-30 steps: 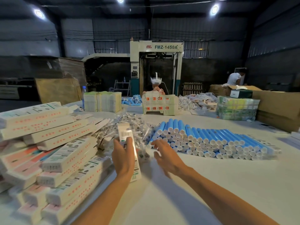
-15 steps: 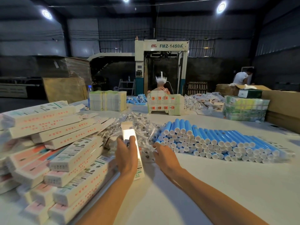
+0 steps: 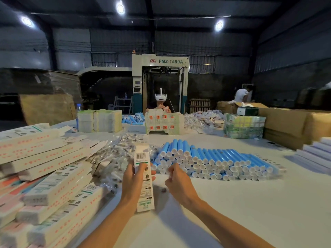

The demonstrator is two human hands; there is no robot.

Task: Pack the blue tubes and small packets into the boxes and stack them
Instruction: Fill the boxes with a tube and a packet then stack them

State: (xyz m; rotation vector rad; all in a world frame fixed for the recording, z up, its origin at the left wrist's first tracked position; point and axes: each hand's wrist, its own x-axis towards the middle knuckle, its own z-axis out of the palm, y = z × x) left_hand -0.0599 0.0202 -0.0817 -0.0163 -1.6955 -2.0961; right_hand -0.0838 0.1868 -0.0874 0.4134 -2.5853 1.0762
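Note:
My left hand point(image 3: 133, 181) grips a long white box point(image 3: 142, 156) with a barcode, held nearly upright over the white table point(image 3: 232, 212). Just right of it, my right hand point(image 3: 179, 183) has its fingers curled and seems to pinch a clear small packet point(image 3: 161, 188), which is blurred. Behind my hands lies a heap of clear small packets point(image 3: 114, 158). A stacked pile of blue tubes point(image 3: 215, 163) with white caps lies to the right. Many long white boxes point(image 3: 53, 185) are stacked at the left.
A person with a white headset point(image 3: 160, 102) works across the table behind a block of boxes point(image 3: 163, 123). Flat carton bundles point(image 3: 100, 120), wrapped bundles point(image 3: 243, 125) and brown cartons point(image 3: 295, 126) line the far edge. White stacked boxes point(image 3: 317, 154) lie at the right.
My right hand has drawn back from the packet heap toward me with its fingers curled. My left hand has tilted the white box more upright. The view has shifted slightly left.

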